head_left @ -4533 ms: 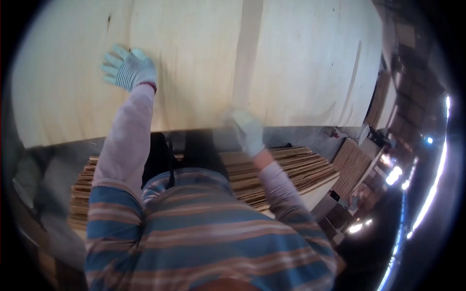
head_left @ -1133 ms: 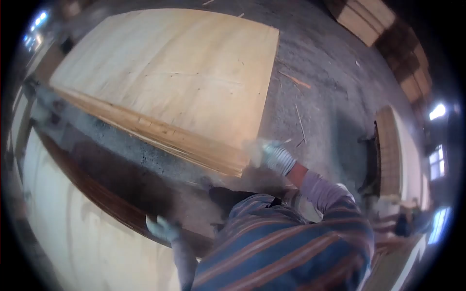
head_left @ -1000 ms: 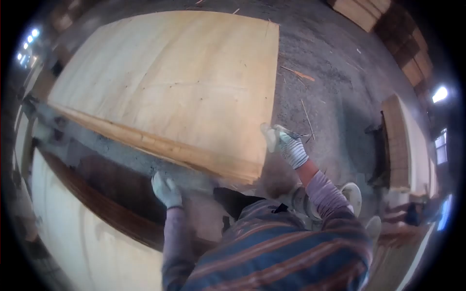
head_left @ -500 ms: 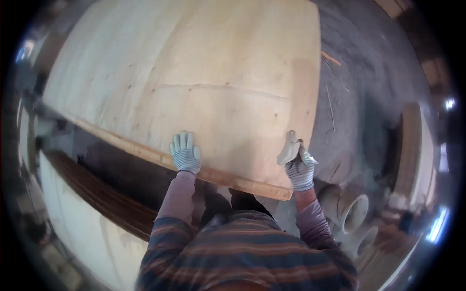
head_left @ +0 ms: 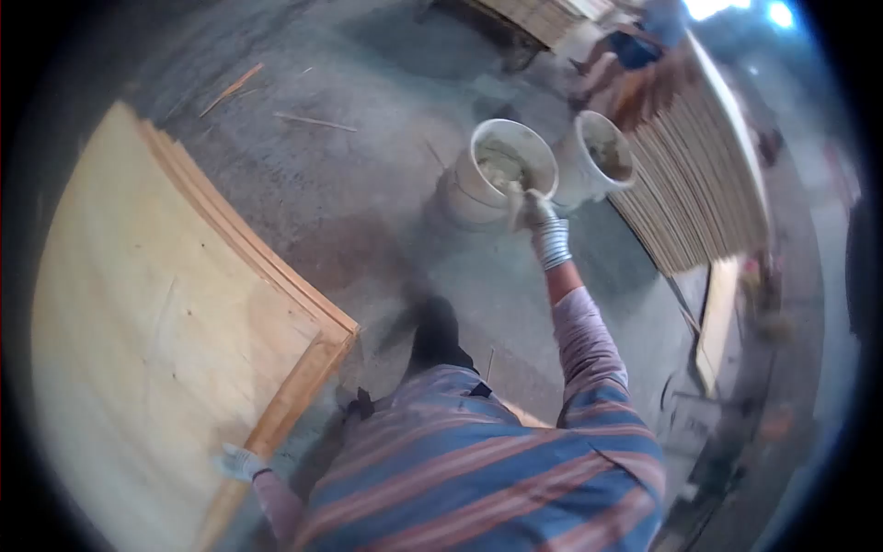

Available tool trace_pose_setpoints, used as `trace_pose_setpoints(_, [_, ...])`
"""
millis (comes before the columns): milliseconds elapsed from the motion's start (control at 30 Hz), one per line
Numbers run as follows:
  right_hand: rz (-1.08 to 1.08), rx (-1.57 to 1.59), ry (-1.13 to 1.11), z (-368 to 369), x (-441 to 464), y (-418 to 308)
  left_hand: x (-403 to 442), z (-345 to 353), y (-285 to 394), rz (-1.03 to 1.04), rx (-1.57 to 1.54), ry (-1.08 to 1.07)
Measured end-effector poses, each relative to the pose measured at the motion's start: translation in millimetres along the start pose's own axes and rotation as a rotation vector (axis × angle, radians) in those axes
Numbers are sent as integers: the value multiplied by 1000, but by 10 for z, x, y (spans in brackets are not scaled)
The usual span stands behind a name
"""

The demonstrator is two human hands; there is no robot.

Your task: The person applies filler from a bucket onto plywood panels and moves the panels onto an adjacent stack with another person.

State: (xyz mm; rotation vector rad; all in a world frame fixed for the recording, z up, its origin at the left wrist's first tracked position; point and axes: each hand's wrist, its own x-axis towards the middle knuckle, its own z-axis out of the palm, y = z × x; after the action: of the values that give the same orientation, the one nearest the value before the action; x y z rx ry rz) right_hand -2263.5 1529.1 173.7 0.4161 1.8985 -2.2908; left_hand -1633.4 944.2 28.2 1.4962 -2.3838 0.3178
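Note:
My left hand (head_left: 241, 462), in a pale striped glove, rests open on the plywood stack (head_left: 138, 304) at the left, close to its near edge. At the upper middle, my gloved right hand (head_left: 533, 210) reaches to the near rim of a white bucket (head_left: 467, 198). Its fingers are closed and blurred around something pale that I cannot make out. Pale material (head_left: 501, 166) shows inside that bucket. Right beside it stands a second white bucket (head_left: 572, 175), with grayish-brown contents.
A tall stack of thin boards (head_left: 690, 175) stands at the upper right, with a blurred blue shape (head_left: 636, 48) behind it. Wood slivers (head_left: 230, 90) lie on the gray floor (head_left: 349, 202). A light board (head_left: 717, 322) stands at the right.
The view has turned right, bringing the buckets to the upper middle and the plywood to the left. My right hand has moved from above the plywood to the bucket; my left hand remains on the plywood.

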Motion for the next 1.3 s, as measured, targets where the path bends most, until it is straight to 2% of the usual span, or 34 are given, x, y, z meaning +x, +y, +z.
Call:
trace_pose_setpoints(67, [-320,-792,54,-528,744,-27,-467,-103,774,22,52,90])
trace_pose_setpoints(100, [-418,-823,21,-554,1045,36,-659,-200,1272,28,49,64])
trace_pose_setpoints(133, [-518,-854,-11,-595,1343,94,-740,-234,1647,12,-73,-50])
trace_pose_setpoints(200, [-64,-204,-204,-744,2132,486,-881,-328,2442,-62,-308,-270])
trace_pose_setpoints(233, [-174,-462,-191,-1060,2657,1142,-807,-391,2809,-516,-834,-414])
trace_pose_setpoints(267, [-104,-1341,-281,-369,2223,657,-741,-422,3168,-1073,-1283,-306])
trace_pose_setpoints(300, [42,-887,-332,6,2022,940,-624,-364,3291,-1235,-1317,-246])
trace_pose_setpoints(333, [170,-434,-351,317,1930,1165,-666,-106,3177,-1291,-1401,-303])
trace_pose_setpoints(400, [419,481,-351,845,1723,1425,-539,-340,3481,-1498,-1534,-343])
trace_pose_setpoints(433, [4,-156,-709,1356,1088,1342,-495,-435,3562,-1595,-1612,-360])
trace_pose_setpoints(467, [-571,-690,-806,1890,426,1228,-969,406,3111,-1491,-1722,-357])
trace_pose_setpoints(533, [1,-274,-1065,2616,-601,1598,-748,70,3421,-1376,-1484,-331])
trace_pose_setpoints(567, [73,-206,-1156,2905,-891,2147,-648,-35,3531,-1286,-1319,-333])
trace_pose_setpoints(600, [-38,-395,-1156,3231,-1205,2346,-550,-109,3602,-1220,-1175,-336])
trace_pose_setpoints(633, [-206,-762,-1163,3550,-1396,2473,-467,-195,3657,-1184,-1089,-329])
trace_pose_setpoints(700, [-317,-1264,-1172,3986,-1461,3009,-389,-310,3663,-1152,-1005,-332])
trace_pose_setpoints(767, [-108,-1286,-1197,4160,-1425,2939,-487,-178,3727,-1189,-1034,-350])
trace_pose_setpoints(833, [422,-866,-1177,4265,-1400,2746,-524,128,3696,-1240,-1093,-372])
trace_pose_setpoints(867, [590,-752,-1132,4260,-1428,2762,-605,294,3714,-1265,-1126,-395])
trace_pose_setpoints(900, [662,-722,-1073,4287,-1451,2799,-637,448,3749,-1299,-1173,-413])
trace_pose_setpoints(933, [623,-760,-943,4307,-1483,2949,-666,622,3784,-1332,-1203,-419])
trace_pose_setpoints(967, [582,-793,-813,4328,-1504,3111,-512,194,3781,-1356,-1148,-405])
trace_pose_setpoints(1000, [531,-916,-710,4388,-1686,2931,-327,-304,3768,-1380,-1093,-391])
trace_pose_setpoints(1033, [489,-1034,-601,4459,-1941,2654,-289,-474,3785,-1383,-1066,-357])
trace_pose_setpoints(1167, [815,-880,-876,4281,-1892,2454,-378,-423,3956,-1492,-1189,-234])
trace_pose_setpoints(1267, [1049,-868,-1065,4123,-2048,1998,-53,-753,3936,-1841,-1504,-96])
trace_pose_setpoints(1300, [1121,-869,-1141,4102,-2101,1814,1,-844,3906,-1901,-1703,71])
